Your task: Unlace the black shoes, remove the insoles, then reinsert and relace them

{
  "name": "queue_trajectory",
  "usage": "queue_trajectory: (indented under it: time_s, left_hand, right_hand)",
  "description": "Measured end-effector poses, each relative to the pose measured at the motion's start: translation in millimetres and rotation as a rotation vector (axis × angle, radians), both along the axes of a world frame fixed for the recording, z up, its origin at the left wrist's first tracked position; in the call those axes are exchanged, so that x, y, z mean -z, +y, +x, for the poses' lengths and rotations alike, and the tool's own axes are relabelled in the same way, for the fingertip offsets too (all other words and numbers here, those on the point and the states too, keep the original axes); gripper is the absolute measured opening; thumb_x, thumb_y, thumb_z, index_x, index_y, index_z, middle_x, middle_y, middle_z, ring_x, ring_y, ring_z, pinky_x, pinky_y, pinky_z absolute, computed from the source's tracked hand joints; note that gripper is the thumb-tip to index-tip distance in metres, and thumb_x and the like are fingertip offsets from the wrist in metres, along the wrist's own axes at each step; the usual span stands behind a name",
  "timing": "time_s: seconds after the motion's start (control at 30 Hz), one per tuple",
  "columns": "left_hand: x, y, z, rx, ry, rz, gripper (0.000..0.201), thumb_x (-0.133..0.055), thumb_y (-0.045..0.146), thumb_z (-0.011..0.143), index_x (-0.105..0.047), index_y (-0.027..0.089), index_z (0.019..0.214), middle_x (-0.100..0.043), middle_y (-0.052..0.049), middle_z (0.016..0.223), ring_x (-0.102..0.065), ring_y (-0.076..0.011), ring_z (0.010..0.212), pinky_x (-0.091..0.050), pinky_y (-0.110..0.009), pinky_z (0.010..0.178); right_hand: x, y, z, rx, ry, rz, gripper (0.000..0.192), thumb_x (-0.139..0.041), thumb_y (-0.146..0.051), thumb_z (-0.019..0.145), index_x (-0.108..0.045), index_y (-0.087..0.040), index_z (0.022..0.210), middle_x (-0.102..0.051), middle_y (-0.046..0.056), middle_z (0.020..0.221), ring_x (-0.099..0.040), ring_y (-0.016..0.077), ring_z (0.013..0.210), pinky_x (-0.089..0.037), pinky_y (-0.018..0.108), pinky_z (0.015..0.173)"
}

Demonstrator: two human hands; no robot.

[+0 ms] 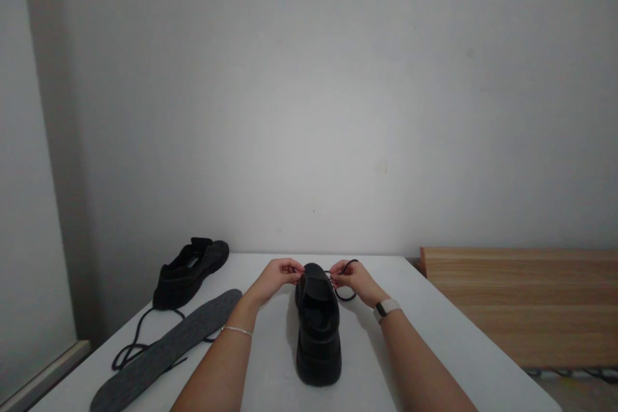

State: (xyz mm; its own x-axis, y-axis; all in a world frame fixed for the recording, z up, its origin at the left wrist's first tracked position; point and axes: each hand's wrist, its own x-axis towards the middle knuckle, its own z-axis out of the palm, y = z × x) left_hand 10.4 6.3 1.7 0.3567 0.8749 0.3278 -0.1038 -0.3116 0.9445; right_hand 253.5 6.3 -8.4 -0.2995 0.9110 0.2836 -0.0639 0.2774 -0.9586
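Note:
A black shoe (317, 328) stands on the white table (434, 328) with its heel toward me. My left hand (276, 278) pinches at the left side of the shoe's front, fingers closed on the lace end there. My right hand (352, 280) is closed on the black shoelace (348, 296), which loops out to the right of the shoe. A thin bracelet is on my left wrist and a white band on my right.
A second black shoe (189, 270) sits at the table's far left. A grey insole (164, 351) lies near it, across a loose black lace (132, 347). A wooden surface (521, 302) adjoins the table on the right. A plain wall stands behind.

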Motion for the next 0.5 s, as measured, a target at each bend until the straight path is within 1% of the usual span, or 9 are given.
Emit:
queue_trajectory:
  time_s: [0.2,0.37,0.5]
  left_hand:
    - [0.5,-1.1,-1.9,0.019,-0.002,0.003,0.023,-0.076,0.019,0.061,-0.070,0.012,0.082,-0.069,-0.008,0.075,-0.061,-0.0161,0.067,-0.047,-0.026,0.063]
    - [-1.0,-1.5,0.2,-0.011,0.066,0.007,0.019,-0.076,0.017,0.058,-0.070,0.011,0.075,-0.066,-0.004,0.064,-0.056,-0.0124,0.059,-0.043,-0.024,0.060]
    - [-2.2,0.0,1.4,-0.056,0.107,0.027,0.021,-0.075,0.017,0.057,-0.069,0.011,0.076,-0.063,-0.001,0.060,-0.054,-0.0117,0.057,-0.041,-0.024,0.058]
  right_hand:
    - [-3.4,-2.0,-0.5,-0.018,-0.033,0.047,0.026,-0.075,-0.031,0.061,-0.064,-0.013,0.077,-0.064,0.000,0.066,-0.059,0.0133,0.059,-0.046,0.028,0.061]
    - [-2.4,1.3,-1.2,0.038,-0.116,0.053,0.021,-0.075,-0.026,0.058,-0.064,-0.013,0.071,-0.062,-0.001,0.061,-0.057,0.0128,0.055,-0.046,0.028,0.057]
    - [-6.2,-1.8,-1.4,0.017,-0.117,0.068,0.021,-0.074,-0.027,0.060,-0.064,-0.013,0.072,-0.063,0.000,0.064,-0.057,0.0123,0.057,-0.046,0.027,0.058]
